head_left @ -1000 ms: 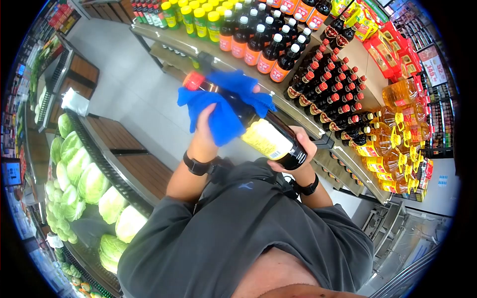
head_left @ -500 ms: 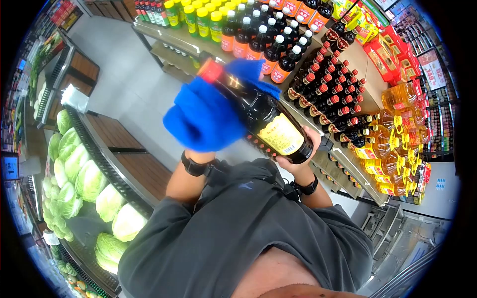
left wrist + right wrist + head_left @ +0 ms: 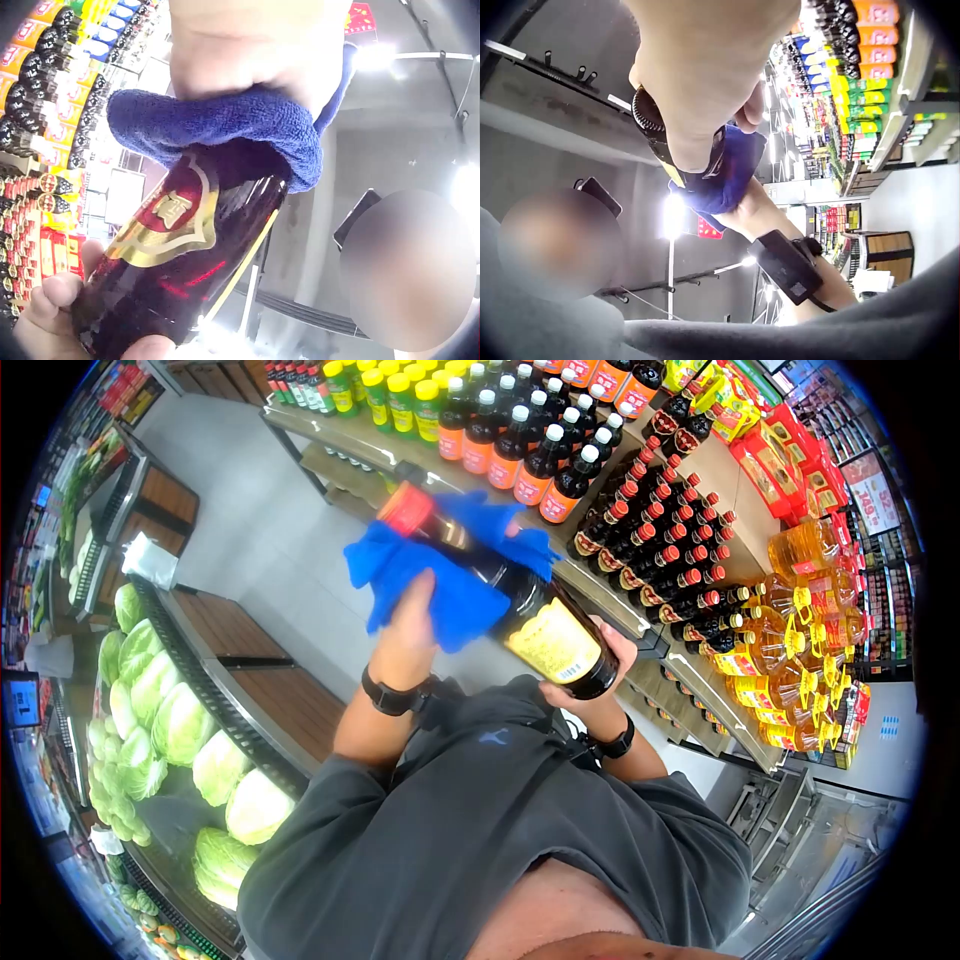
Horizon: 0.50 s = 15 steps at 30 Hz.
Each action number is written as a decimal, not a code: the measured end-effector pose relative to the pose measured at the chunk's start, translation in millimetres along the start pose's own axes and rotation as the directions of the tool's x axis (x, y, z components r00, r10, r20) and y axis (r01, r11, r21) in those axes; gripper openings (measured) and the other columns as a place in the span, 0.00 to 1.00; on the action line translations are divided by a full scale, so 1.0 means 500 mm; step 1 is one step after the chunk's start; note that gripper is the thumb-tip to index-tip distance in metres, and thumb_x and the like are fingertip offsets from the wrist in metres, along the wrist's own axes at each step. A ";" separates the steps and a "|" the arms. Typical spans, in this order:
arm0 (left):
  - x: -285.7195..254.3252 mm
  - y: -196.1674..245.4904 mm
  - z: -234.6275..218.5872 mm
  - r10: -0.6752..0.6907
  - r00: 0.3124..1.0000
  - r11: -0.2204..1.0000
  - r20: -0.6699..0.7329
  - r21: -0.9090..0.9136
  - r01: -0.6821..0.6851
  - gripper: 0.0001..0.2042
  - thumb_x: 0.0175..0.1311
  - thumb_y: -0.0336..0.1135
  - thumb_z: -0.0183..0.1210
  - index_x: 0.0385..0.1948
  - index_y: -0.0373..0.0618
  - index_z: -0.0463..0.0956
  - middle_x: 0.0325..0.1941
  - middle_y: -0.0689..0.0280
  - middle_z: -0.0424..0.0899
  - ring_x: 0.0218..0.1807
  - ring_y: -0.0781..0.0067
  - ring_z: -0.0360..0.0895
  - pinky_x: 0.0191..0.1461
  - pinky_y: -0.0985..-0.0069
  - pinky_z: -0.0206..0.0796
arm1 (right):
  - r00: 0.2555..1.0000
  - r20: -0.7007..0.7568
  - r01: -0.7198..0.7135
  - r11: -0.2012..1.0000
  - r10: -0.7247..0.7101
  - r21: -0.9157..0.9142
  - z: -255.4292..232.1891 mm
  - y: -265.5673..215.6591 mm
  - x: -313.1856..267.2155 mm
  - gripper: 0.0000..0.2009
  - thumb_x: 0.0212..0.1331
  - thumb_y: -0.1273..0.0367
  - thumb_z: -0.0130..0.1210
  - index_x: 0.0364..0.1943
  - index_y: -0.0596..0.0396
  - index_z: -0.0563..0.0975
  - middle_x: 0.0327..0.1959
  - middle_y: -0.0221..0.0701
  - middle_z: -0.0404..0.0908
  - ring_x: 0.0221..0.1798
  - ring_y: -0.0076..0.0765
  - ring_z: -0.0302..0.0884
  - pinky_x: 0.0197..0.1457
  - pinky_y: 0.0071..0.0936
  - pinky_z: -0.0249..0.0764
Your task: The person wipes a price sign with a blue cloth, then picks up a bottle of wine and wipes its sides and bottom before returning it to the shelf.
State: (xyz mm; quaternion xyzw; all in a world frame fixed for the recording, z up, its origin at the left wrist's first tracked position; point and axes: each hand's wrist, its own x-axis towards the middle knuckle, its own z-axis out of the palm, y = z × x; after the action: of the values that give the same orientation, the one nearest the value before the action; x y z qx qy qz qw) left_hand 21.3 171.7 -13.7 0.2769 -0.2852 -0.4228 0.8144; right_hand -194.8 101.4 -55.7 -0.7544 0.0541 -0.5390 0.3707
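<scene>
A dark glass bottle (image 3: 487, 572) with a red cap (image 3: 407, 510) and a yellow label (image 3: 553, 639) slants across in front of the chest, cap end up and to the left. My left hand (image 3: 408, 625) grips a blue cloth (image 3: 455, 600) wrapped about the bottle's neck and shoulder. At the base, my right hand (image 3: 617, 648) holds the bottle with fingers and thumb round it. From the left wrist, the cloth (image 3: 225, 120) hides the upper bottle, and a red-and-gold label (image 3: 172, 214) faces up. The right wrist view shows the ridged bottle base (image 3: 646, 111) beside my right hand (image 3: 705, 75).
Beyond the hands, a shelf (image 3: 345, 435) bears orange-labelled bottles (image 3: 547, 465), red-capped dark bottles (image 3: 655, 530) and cooking oil jugs (image 3: 790, 690). Left of the body stands a produce stand with cabbages (image 3: 185, 700). Grey floor (image 3: 235, 490) runs between them.
The cloth bunches over the left hand half a second ago, then shifts so the hand shows again. The bottle tilts and turns slightly, its cap moving left. The right hand stays at the base.
</scene>
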 end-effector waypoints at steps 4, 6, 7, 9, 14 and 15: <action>-0.023 -0.041 -0.063 0.025 0.987 0.998 -0.160 0.064 -0.014 0.21 0.64 0.35 0.51 0.57 0.36 0.63 0.52 0.57 0.75 0.55 0.64 0.73 0.59 0.66 0.67 | 0.996 -0.016 0.089 0.995 -0.090 -0.054 0.006 0.003 0.000 0.48 0.39 0.66 0.74 0.63 0.52 0.51 0.52 0.47 0.70 0.52 0.46 0.74 0.56 0.38 0.70; -0.019 -0.046 -0.059 -0.017 0.987 1.000 -0.160 0.010 0.019 0.22 0.65 0.38 0.50 0.58 0.37 0.63 0.53 0.57 0.75 0.56 0.63 0.73 0.60 0.64 0.67 | 1.000 0.010 -0.022 0.993 0.023 -0.117 -0.007 0.010 -0.024 0.36 0.48 0.63 0.66 0.59 0.57 0.58 0.50 0.48 0.72 0.49 0.44 0.75 0.55 0.37 0.71; -0.012 -0.039 -0.043 -0.043 0.989 0.999 -0.140 -0.038 0.038 0.22 0.65 0.39 0.49 0.58 0.37 0.63 0.53 0.57 0.75 0.56 0.63 0.73 0.60 0.63 0.67 | 0.977 -0.009 -0.211 0.976 0.212 0.063 -0.022 0.014 -0.040 0.33 0.51 0.62 0.64 0.57 0.60 0.61 0.51 0.49 0.72 0.51 0.44 0.75 0.56 0.37 0.70; 0.000 -0.025 -0.008 -0.096 0.992 0.985 -0.086 -0.154 0.082 0.23 0.66 0.42 0.48 0.58 0.38 0.64 0.54 0.57 0.75 0.56 0.62 0.73 0.60 0.62 0.67 | 0.927 0.006 -0.368 0.904 0.376 0.217 -0.039 0.022 -0.058 0.29 0.56 0.60 0.58 0.56 0.66 0.65 0.53 0.50 0.73 0.53 0.44 0.74 0.59 0.36 0.68; 0.035 0.006 0.078 -0.154 0.987 0.901 0.043 -0.404 0.158 0.25 0.68 0.49 0.44 0.59 0.39 0.64 0.55 0.57 0.75 0.58 0.60 0.73 0.61 0.57 0.67 | 0.930 0.044 -0.368 0.917 0.366 0.152 -0.060 0.031 -0.059 0.27 0.60 0.60 0.52 0.56 0.70 0.67 0.55 0.49 0.73 0.54 0.42 0.74 0.60 0.34 0.68; 0.042 0.011 0.088 -0.147 0.988 0.897 0.051 -0.414 0.154 0.26 0.68 0.51 0.44 0.59 0.40 0.65 0.56 0.57 0.75 0.58 0.60 0.73 0.61 0.56 0.67 | 0.928 -0.006 -0.364 0.913 0.371 0.186 -0.047 0.027 -0.057 0.28 0.59 0.59 0.53 0.56 0.70 0.68 0.54 0.49 0.73 0.54 0.42 0.75 0.60 0.33 0.68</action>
State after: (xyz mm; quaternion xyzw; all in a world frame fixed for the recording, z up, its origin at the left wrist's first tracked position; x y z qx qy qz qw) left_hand 3.5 147.2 25.3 0.1141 -0.1738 -0.5381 0.8169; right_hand -222.2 93.5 -82.7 -0.6824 0.1533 -0.4780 0.5314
